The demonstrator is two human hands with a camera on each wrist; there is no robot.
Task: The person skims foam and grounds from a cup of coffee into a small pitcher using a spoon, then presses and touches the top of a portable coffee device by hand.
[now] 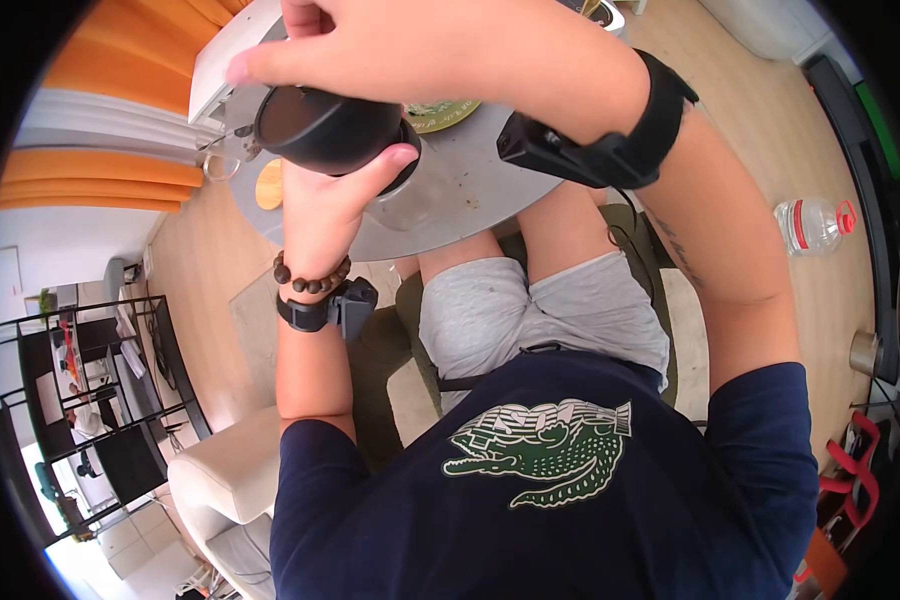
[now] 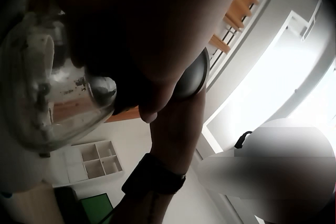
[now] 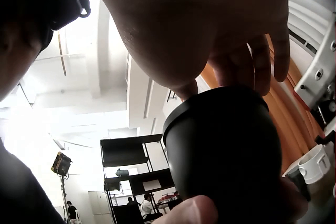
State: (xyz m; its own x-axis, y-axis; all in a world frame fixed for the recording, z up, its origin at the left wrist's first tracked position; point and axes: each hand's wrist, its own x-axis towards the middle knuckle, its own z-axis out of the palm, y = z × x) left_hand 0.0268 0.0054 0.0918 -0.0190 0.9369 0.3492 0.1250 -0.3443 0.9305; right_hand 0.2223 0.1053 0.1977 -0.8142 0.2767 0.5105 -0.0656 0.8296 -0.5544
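Note:
My left hand (image 1: 322,205) grips the lower part of a tilted black cup (image 1: 335,132), thumb lying along its side. Brown shows inside its wide mouth. In the right wrist view, left thumb and fingers flank the base of the same cup (image 3: 223,150). A clear glass vessel (image 2: 55,111) is close by the left hand in the left wrist view. My right hand (image 1: 400,50) is over the cup, thumb stretched out near the rim. Its fingers (image 3: 260,64) reach down behind the rim, tips partly hidden.
A round grey table (image 1: 460,205) is in front of my knees. On it are a yellow-green printed plate (image 1: 442,117) and a wooden round (image 1: 270,186). A white mug (image 3: 315,163) shows in the right wrist view. A large water bottle (image 1: 810,226) stands on the floor at right.

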